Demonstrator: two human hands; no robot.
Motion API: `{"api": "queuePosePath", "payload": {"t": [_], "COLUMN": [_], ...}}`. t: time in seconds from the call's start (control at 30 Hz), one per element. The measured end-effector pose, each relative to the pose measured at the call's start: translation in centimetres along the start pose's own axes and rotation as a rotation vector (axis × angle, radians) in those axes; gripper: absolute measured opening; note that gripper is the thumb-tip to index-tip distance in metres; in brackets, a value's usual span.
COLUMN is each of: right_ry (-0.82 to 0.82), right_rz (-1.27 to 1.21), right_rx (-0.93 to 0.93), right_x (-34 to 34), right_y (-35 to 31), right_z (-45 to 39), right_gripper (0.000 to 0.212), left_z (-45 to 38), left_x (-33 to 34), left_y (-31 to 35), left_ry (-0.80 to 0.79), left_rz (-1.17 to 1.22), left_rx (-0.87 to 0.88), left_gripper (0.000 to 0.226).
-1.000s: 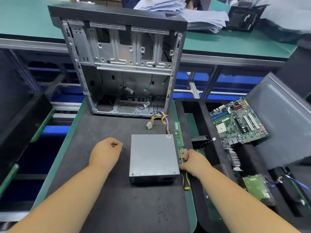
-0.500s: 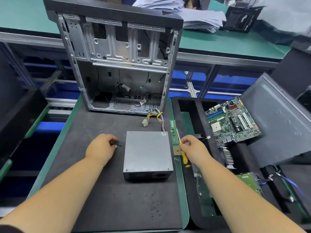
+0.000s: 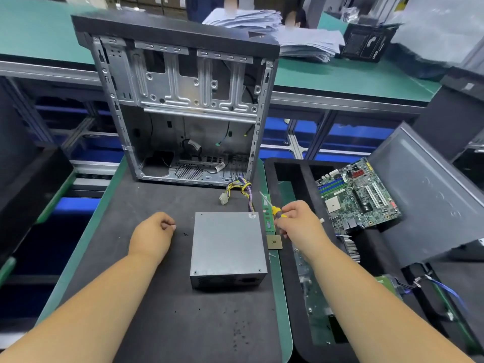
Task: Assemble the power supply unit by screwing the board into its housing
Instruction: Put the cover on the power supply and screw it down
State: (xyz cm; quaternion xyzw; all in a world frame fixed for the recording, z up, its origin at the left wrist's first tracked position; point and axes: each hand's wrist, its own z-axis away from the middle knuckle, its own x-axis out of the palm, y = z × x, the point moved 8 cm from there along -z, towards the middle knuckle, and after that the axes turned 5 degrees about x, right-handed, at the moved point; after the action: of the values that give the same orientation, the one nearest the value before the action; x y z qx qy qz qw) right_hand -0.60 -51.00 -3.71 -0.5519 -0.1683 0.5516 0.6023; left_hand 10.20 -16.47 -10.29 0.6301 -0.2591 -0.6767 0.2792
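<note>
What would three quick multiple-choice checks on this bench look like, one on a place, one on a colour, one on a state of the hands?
1. Where does the loose screw lie?
A. On top of the power supply unit
B. On the mat between the left hand and the unit
C. Inside the computer case

2. What colour is the screwdriver handle?
A. Yellow and black
B. Red
C. Blue

3. What is the right hand doing?
A. Resting flat on the motherboard
B. Gripping the screwdriver
C. Lifting the unit

Answers:
1 B, the screw sits on the black mat between the left hand and the power supply unit.
2 A, the screwdriver shows a yellow and black handle.
3 B, the right hand has fingers curled round it.
</note>
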Motion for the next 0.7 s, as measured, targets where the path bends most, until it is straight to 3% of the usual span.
{"api": "queuePosePath", "payload": {"t": [0.17,0.43,0.7], "right_ry": [-0.064,-0.149,-0.141], "right_rz": [-0.066,-0.143,-0.123], "right_rx": [-0.188,-0.39,-0.413], "right_x": [-0.3,-0.3,-0.8], "right_y": [-5.7,-13.1,-14.5], "right_z": [1.7,6.4,7.1], "right_gripper": [0.015,0.007,0.011], "left_z": [0.5,2.5,3.9], "left_x": [-1.7,-1.3,-1.0], "left_y": [2.9,9.8,13.2], "left_ry": [0.056,-0.132,-0.25], "left_rz": [0.551,1.198,1.361], "left_rx": [-0.111,-0.264,-0.231], "left_gripper": [0.016,0.012,0.01]}}
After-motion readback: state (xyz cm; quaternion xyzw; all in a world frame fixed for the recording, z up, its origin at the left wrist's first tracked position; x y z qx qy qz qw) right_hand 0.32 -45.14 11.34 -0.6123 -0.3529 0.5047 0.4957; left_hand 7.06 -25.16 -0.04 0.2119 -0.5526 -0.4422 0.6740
